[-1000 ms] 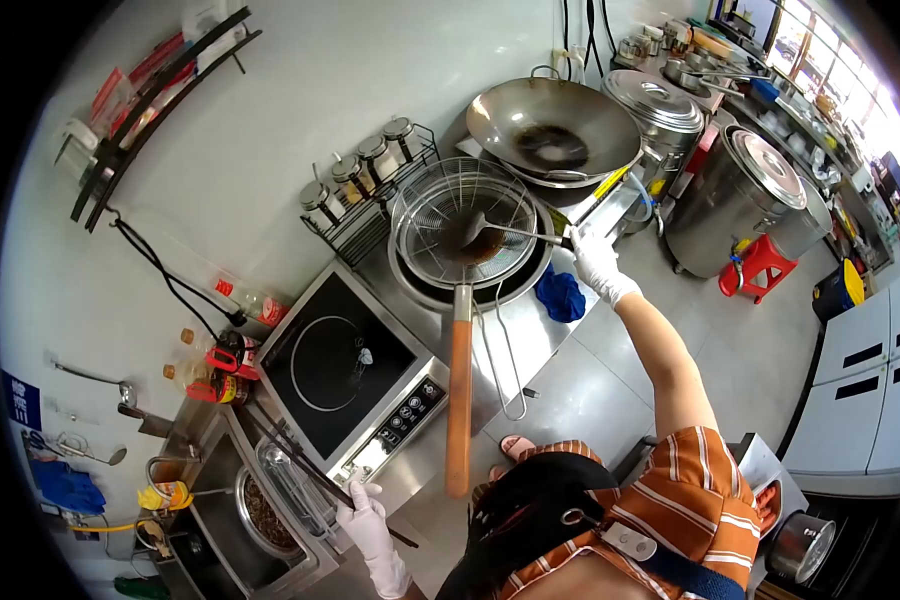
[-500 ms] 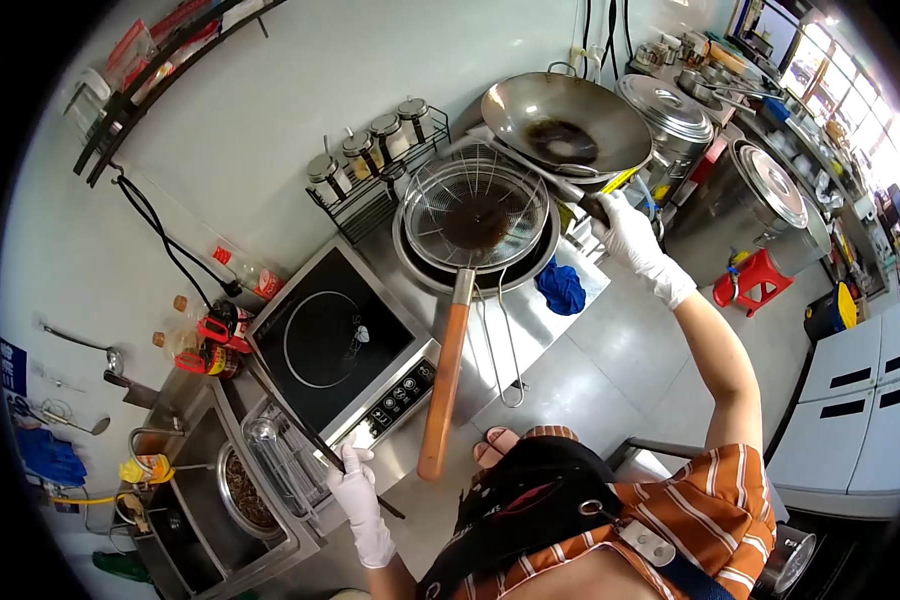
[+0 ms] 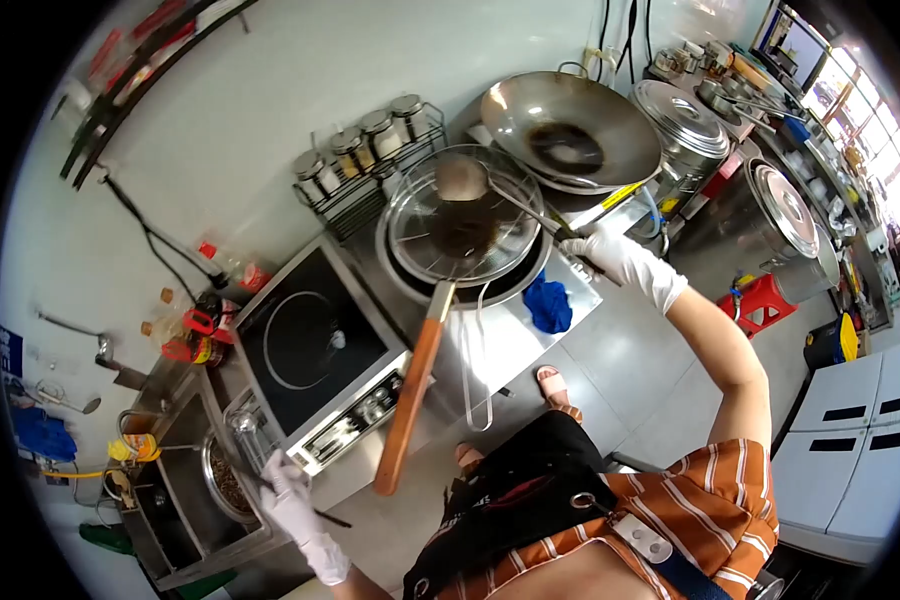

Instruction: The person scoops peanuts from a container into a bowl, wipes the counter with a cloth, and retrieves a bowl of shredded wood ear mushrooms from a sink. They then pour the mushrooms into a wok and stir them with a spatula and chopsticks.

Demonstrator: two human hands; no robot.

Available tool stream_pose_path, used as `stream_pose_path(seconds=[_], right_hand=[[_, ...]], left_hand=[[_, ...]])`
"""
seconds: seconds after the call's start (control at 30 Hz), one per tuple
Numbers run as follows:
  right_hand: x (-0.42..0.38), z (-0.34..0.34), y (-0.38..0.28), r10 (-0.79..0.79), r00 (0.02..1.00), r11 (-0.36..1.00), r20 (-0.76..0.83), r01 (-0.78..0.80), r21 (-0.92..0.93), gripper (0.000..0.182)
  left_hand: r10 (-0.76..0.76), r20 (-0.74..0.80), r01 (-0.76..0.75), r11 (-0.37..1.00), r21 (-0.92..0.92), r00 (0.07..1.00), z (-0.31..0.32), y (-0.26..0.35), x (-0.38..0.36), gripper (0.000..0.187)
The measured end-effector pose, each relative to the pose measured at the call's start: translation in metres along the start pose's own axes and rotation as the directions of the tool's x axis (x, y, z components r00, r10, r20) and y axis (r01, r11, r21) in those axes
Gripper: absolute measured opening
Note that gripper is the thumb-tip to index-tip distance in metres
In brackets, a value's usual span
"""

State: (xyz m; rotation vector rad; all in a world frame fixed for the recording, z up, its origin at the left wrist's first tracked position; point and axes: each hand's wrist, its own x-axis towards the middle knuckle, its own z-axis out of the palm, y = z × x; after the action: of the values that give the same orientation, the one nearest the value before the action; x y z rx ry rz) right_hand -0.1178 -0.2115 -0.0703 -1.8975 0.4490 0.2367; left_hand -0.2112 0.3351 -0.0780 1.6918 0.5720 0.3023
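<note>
My right hand (image 3: 610,252), in a white glove, is closed around the handle of a ladle (image 3: 462,178). The ladle's bowl is over a wire-mesh strainer (image 3: 500,215). This strainer has a wooden handle (image 3: 410,405) pointing toward me and lies across a wide metal pan (image 3: 382,250), with brown colour showing through its mesh. Beyond my right hand sits a wok (image 3: 620,135) with a little dark liquid at its bottom. My left hand (image 3: 295,500), also gloved, is closed on a long, thin dark stick (image 3: 332,519) beside the cooktop; its far part is blurred.
An induction cooktop (image 3: 305,345) stands left of the pan, beside a sink (image 3: 175,490). Spice jars (image 3: 352,152) line a rack by the wall. A blue cloth (image 3: 548,303) lies at the counter edge. Lidded pots (image 3: 682,118) and a red stool (image 3: 760,308) are at right.
My right hand has moved left and slightly down, and the ladle's bowl has become distinct above the strainer. My left hand has shifted left with the stick. The view has shifted a little.
</note>
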Motion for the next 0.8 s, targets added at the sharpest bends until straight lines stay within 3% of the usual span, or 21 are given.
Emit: stream_pose_path(seconds=[0.03,0.07,0.17,0.23,0.3,0.37,0.43,0.47,0.53,0.63,0.67,0.7,0.77,0.8], right_hand=[[0.007,-0.020,-0.002,-0.023,0.997,0.991,0.079,0.013,0.136,0.024],[0.002,-0.042,-0.023,0.018,0.989,0.987,0.149,-0.041,0.154,0.027],[0.032,-0.124,-0.029,-0.016,0.989,0.985,0.145,-0.010,0.173,0.017],[0.060,-0.185,-0.037,0.013,1.000,0.990,0.024,-0.009,-0.144,0.018],[0.090,-0.235,-0.051,0.215,0.974,0.909,-0.070,-0.226,-0.350,0.022],[0.143,-0.274,-0.053,0.098,0.982,0.511,-0.161,-0.189,-0.839,0.025],[0.179,-0.302,-0.053,0.199,0.980,0.630,0.028,-0.106,-0.769,0.022],[0.190,-0.301,-0.065,0.252,0.967,0.435,0.048,-0.069,-0.898,0.018],[0.191,-0.304,-0.082,0.216,0.972,0.429,0.093,-0.009,-0.903,0.018],[0.201,-0.296,-0.114,0.139,0.973,0.425,0.183,0.108,-0.899,0.017],[0.211,-0.286,-0.128,0.402,0.907,0.254,0.126,0.021,-0.967,0.017],[0.220,-0.280,-0.135,0.626,0.780,0.056,0.022,-0.017,-0.998,0.017],[0.230,-0.274,-0.131,0.666,0.745,0.048,0.047,0.020,-0.999,0.015],[0.233,-0.270,-0.126,0.623,0.780,0.120,0.066,-0.012,-0.993,0.016]], left_hand=[[0.011,-0.035,-0.011,1.000,0.009,0.999,0.008,0.013,-0.006,0.022],[0.045,-0.087,-0.043,0.999,0.029,0.995,0.016,0.022,-0.012,0.023],[0.159,-0.269,-0.159,0.987,0.022,0.950,0.038,0.025,-0.024,0.022],[0.096,-0.406,-0.078,0.995,0.061,0.909,0.075,0.057,-0.049,0.023],[0.117,-0.486,-0.102,0.993,0.057,0.866,0.121,0.082,-0.076,0.025],[0.130,-0.462,-0.092,0.990,0.104,0.877,0.150,0.092,-0.093,0.027],[0.118,-0.441,-0.079,0.991,0.107,0.890,0.169,0.094,-0.101,0.029],[0.134,-0.484,-0.056,0.983,0.173,0.865,0.182,0.098,-0.107,0.030],[0.191,-0.492,-0.013,0.940,0.341,0.849,0.226,0.136,-0.132,0.031],[0.216,-0.495,-0.040,0.939,0.342,0.842,0.233,0.131,-0.132,0.032],[0.193,-0.520,0.003,0.936,0.352,0.832,0.234,0.130,-0.130,0.033],[0.191,-0.520,0.009,0.934,0.358,0.833,0.235,0.129,-0.128,0.033],[0.279,-0.466,-0.024,0.876,0.482,0.839,0.233,0.122,-0.122,0.033],[0.243,-0.473,0.006,0.885,0.465,0.847,0.230,0.119,-0.118,0.035]])
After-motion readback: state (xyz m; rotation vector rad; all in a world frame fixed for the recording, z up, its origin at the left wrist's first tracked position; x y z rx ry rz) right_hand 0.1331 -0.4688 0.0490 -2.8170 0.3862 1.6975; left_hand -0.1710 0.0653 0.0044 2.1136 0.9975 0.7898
